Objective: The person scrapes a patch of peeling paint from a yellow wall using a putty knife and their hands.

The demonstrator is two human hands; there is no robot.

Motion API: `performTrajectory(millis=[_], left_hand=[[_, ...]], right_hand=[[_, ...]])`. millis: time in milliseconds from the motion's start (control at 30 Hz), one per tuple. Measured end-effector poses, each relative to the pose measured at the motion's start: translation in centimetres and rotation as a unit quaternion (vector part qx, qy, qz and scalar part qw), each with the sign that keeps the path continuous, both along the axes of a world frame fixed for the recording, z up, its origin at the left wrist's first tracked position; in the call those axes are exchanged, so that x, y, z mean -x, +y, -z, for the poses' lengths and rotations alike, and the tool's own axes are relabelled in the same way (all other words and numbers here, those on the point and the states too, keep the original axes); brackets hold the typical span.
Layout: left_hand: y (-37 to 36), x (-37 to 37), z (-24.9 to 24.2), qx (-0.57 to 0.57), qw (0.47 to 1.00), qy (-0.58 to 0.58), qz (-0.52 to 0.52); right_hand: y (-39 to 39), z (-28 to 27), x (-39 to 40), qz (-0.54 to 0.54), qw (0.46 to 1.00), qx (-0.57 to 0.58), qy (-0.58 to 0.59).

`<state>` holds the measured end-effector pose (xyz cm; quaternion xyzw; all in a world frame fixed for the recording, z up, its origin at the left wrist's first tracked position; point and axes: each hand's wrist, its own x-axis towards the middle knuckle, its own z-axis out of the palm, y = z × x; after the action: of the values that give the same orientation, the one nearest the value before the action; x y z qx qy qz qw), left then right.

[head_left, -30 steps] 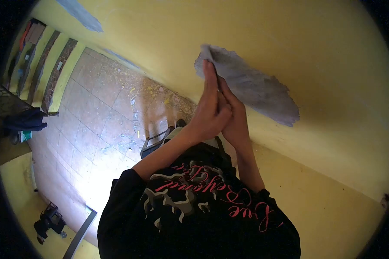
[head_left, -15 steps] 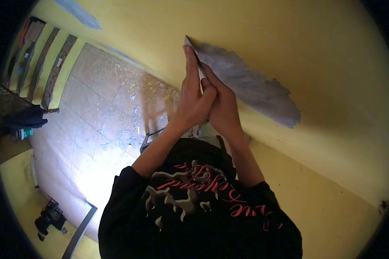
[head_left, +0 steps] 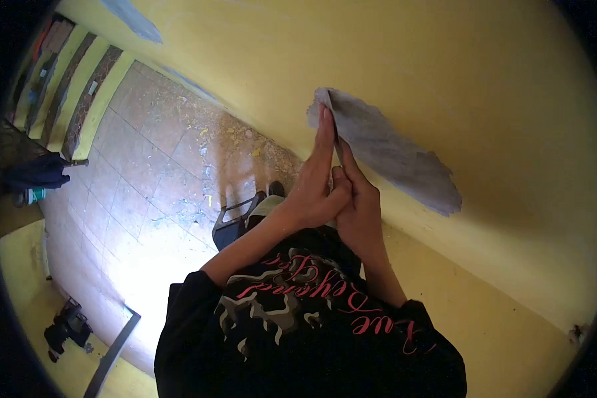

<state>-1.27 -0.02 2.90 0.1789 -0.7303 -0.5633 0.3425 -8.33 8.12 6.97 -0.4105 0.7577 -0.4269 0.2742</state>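
The room has yellow walls and a tiled floor (head_left: 132, 152), brightly lit at its lower part and littered with pale crumbs along the wall (head_left: 511, 99); yellow and brown steps (head_left: 101, 93) stand at the far left. The scraper (head_left: 333, 119) has a thin dark blade, seen nearly edge-on; its far end lies over the upper left part of a long grey patch (head_left: 398, 152) with ragged edges on the wall; its handle is hidden in the hands; other grey patches show farther along the same wall.

By the left edge, below a dark cloth (head_left: 38, 171), is a green and white thing (head_left: 36, 195), too small to tell whether it is a tub or what it holds.

Both forearms reach up from the black shirt (head_left: 312, 331) and meet in front of the body; the left hand (head_left: 314, 189) has its fingers straight and laid along the blade, its thumb across the other hand; the right hand (head_left: 363, 205) is closed about the hidden handle, its forefinger stretched along the blade; both hands have hold of the scraper, touching each other; a dark frame (head_left: 224, 217) stands on the floor near the shoes (head_left: 276, 190).
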Motion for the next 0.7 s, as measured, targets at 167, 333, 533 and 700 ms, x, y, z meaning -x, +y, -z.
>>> performTrajectory(millis=[167, 333, 533, 700], left_hand=[[0.1, -1.0, 0.2, 0.011, 1.000, -0.006, 0.011], [-0.7, -0.6, 0.1, 0.009, 1.000, -0.006, -0.001], [1.2, -0.6, -1.5, -0.011, 0.999, -0.028, 0.040], [1.4, -0.7, 0.3, -0.025, 0.999, -0.042, -0.001]], right_hand=[[0.7, -0.2, -0.6, 0.020, 0.999, -0.025, -0.035], [-0.5, 1.2, -0.3, 0.005, 0.997, 0.069, 0.029], [1.8, 0.5, 0.2, 0.014, 0.997, 0.080, -0.010], [-1.1, 1.0, -0.4, 0.016, 1.000, -0.005, 0.022]])
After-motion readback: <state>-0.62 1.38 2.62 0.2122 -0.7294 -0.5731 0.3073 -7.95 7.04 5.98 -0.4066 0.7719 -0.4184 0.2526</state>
